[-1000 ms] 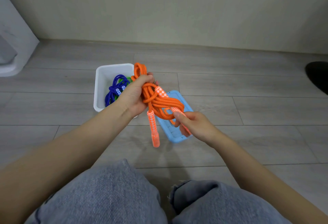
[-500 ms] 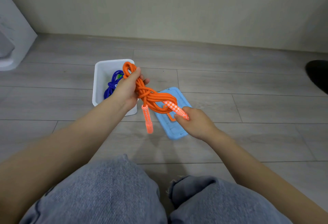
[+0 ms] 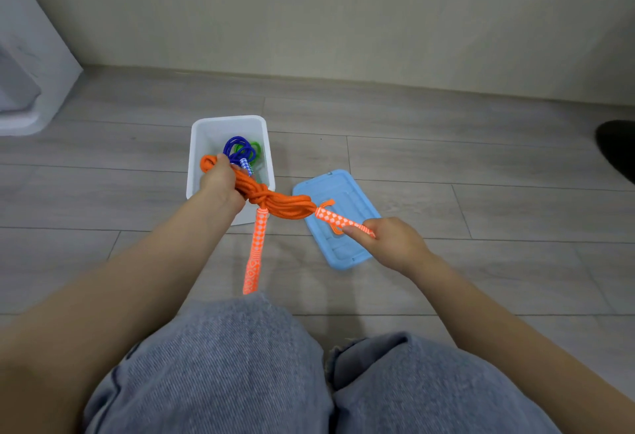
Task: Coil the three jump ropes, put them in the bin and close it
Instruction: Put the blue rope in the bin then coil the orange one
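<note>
Left hand: the left hand (image 3: pixel 220 182) is curled tight around one end of the orange rope (image 3: pixel 275 201), right over the near part of the white bin (image 3: pixel 206 131).
Right hand: the right hand (image 3: pixel 385 241) pinches one orange-and-white handle (image 3: pixel 340 220) with its fingers closed around it, above the blue lid (image 3: pixel 347 189).
Orange rope: it is bunched into a thick bundle with a knot in the middle. It stretches in the air between the two hands. One loop sticks out past the left hand.
Other handle: the second orange-and-white handle (image 3: pixel 256 251) hangs straight down from the knot, with its tip near the person's knee.
White bin: it sits open on the floor (image 3: pixel 446 165), close to the wall (image 3: pixel 343 14).
Blue rope: the blue rope (image 3: pixel 237 150) is coiled inside the bin.
Green rope: the green rope (image 3: pixel 256 148) is in the bin too, just behind the blue one.
Blue lid: it lies flat on the floor, just to the right of the bin, not touching it.
Legs: the person's jeans (image 3: pixel 240 365) fill the bottom of the view.
Dark thing: a dark shape (image 3: pixel 618 148) sits at the right edge. I cannot tell what it is.
</note>
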Demonstrator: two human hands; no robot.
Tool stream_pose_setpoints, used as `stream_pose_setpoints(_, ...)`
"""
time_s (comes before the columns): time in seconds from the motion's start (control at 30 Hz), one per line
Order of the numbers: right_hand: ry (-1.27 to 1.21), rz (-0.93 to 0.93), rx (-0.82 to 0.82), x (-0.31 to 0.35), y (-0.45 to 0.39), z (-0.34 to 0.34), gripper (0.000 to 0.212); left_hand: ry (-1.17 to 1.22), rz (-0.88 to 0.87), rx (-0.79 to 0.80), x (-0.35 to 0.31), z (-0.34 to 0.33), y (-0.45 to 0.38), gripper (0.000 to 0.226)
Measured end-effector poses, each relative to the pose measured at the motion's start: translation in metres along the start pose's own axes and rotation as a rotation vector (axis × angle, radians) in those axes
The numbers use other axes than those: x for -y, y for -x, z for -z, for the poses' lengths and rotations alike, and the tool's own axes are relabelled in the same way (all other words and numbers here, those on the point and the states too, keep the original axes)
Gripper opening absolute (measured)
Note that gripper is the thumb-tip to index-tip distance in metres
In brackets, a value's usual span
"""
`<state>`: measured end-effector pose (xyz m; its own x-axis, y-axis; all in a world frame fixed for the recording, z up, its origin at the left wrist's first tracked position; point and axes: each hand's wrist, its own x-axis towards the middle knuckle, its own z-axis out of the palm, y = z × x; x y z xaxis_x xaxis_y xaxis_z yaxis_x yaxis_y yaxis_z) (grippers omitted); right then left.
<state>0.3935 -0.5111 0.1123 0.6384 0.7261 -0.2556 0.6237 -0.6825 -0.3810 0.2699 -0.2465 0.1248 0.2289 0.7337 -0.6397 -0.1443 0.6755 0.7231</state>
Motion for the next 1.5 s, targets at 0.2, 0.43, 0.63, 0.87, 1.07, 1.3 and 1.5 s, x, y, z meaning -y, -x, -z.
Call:
stream_pose_setpoints(0.2, -0.054, -0.021, 0.015, -0.022, 0.006, -0.006, 0.062, 0.064, 0.017, 0.061, 0.004, 0.002, 0.003, 0.032)
stream_pose_setpoints(0.43, -0.474, -0.082, 0.155, -0.039, 0.011, -0.037, 0.041, 0.036, -0.036, 0.288, 0.015, -0.03, 0.026, 0.029)
stream_pose_setpoints(0.63, -1.025, -0.087, 0.438, 0.007, 0.01, -0.027, 0.04, 0.308, 0.025, 0.381, -0.001, -0.042, 0.042, 0.038)
stream_pose_setpoints(0.87, -0.985, 0.102, 0.654, 0.061, -0.019, -0.021, 0.044, 0.524, 0.048, 0.407, -0.007, -0.037, 0.023, 0.037)
stream_pose_setpoints(1.07, -1.303, -0.004, 0.724, 0.078, -0.054, -0.038, 0.034, 0.644, 0.026, 0.379, -0.016, -0.032, -0.014, 0.037)
stream_pose_setpoints(1.3, -1.162, -0.048, 0.519, 0.102, -0.106, -0.03, 0.019, 0.682, -0.083, 0.407, -0.031, -0.001, -0.067, 0.034)
stream_pose_setpoints(1.5, -0.96, -0.085, 0.448, 0.126, -0.161, -0.028, 0.022, 0.56, -0.094, 0.34, -0.037, 0.028, -0.098, 0.031)
